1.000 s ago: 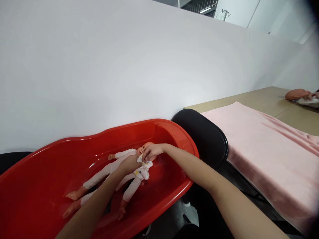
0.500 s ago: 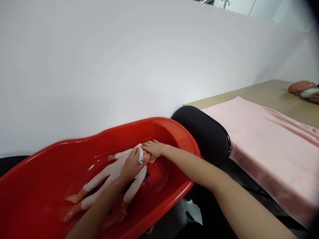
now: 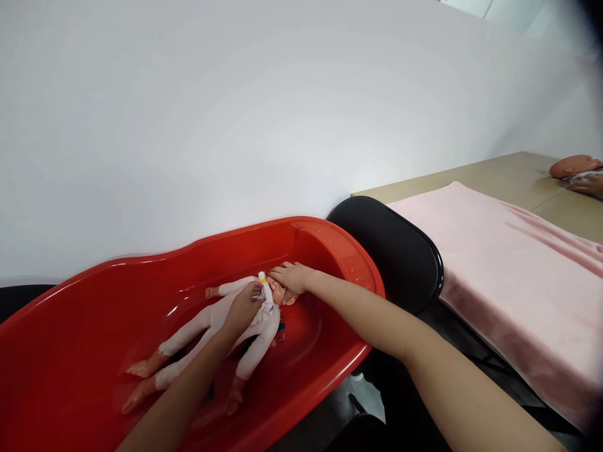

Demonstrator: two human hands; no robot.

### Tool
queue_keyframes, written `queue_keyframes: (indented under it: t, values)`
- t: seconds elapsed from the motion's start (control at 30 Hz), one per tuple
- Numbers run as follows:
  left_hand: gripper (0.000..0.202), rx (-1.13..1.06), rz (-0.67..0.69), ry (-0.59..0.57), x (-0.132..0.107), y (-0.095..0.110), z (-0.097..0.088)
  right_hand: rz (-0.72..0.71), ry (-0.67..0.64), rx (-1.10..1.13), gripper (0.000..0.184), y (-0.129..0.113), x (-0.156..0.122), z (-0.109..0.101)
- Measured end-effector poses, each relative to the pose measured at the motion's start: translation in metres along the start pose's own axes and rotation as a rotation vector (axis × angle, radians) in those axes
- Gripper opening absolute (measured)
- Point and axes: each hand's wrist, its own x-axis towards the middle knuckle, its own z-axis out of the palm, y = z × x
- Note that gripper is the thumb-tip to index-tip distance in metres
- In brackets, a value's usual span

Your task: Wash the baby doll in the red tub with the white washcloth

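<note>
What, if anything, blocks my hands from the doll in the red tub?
Nothing visible blocks your right hand; it rests on the doll's head. By your left hand, only a white cloth lies over the doll's neck and upper chest.

Looks like a baby-care training room, judging by a doll in a red bathtub, a second doll on a tan desk, a pink blanket spread over part of it, and a white partition with more room above.
</note>
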Motion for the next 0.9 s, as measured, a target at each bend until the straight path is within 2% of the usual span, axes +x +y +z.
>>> queue_keyframes:
  t: [0.17,0.33,0.5,0.67,0.9]
  values:
    - [0.049,-0.049,0.024,0.075,0.004,-0.016,0.018,-0.016,-0.017,0.011,0.093,-0.002,-0.003,-0.005]
    - [0.069,-0.061,0.081,0.042,0.005,-0.019,0.019,-0.007,-0.018,-0.016,0.088,-0.006,-0.004,-0.006]
    - [0.062,0.033,0.102,-0.003,0.007,-0.012,0.013,-0.007,-0.042,-0.059,0.089,-0.008,-0.004,-0.006]
    - [0.023,0.173,0.197,-0.002,0.015,-0.023,0.014,0.026,-0.062,-0.099,0.079,-0.006,-0.002,-0.006]
    - [0.033,0.237,0.286,-0.019,0.023,-0.034,0.016,-0.004,-0.065,-0.097,0.078,0.001,0.000,-0.001]
